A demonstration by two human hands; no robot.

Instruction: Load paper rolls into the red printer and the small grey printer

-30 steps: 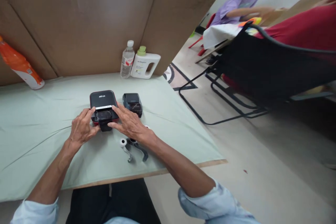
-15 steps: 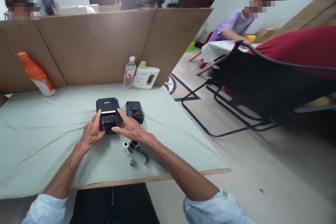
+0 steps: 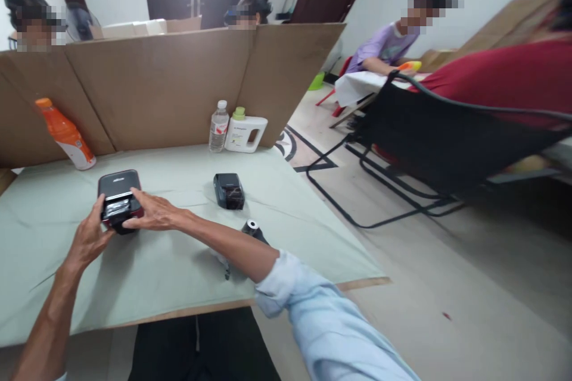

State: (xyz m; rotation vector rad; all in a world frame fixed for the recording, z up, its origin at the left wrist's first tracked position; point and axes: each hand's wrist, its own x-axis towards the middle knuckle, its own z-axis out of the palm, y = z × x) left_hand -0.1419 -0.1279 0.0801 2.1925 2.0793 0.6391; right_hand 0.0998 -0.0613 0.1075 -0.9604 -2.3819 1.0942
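Between my two hands is a black and red label printer (image 3: pixel 120 183), held at its left and right sides. My left hand (image 3: pixel 90 227) closes round its near left corner, and my right hand (image 3: pixel 154 211) grips the right side with thumb and fingers. A shiny strip shows in the slot on its front half. To the right, a smaller black printer-like device (image 3: pixel 229 191) rests on the cloth. Beneath my right forearm lies a black roll with a white core (image 3: pixel 252 225), partly hidden, beside a crumpled pale strip (image 3: pixel 221 260).
A cardboard screen (image 3: pixel 170 92) stands along the back of the cloth-covered table (image 3: pixel 179 280). Before it are an orange bottle (image 3: pixel 67 134), a clear water bottle (image 3: pixel 218 128) and a white jug (image 3: pixel 245 134). A black folding chair (image 3: pixel 429 137) and other people are beyond.
Both hands have carried the label printer left across the table, away from the smaller black device. My right forearm now reaches over the rolls. The view has shifted slightly.
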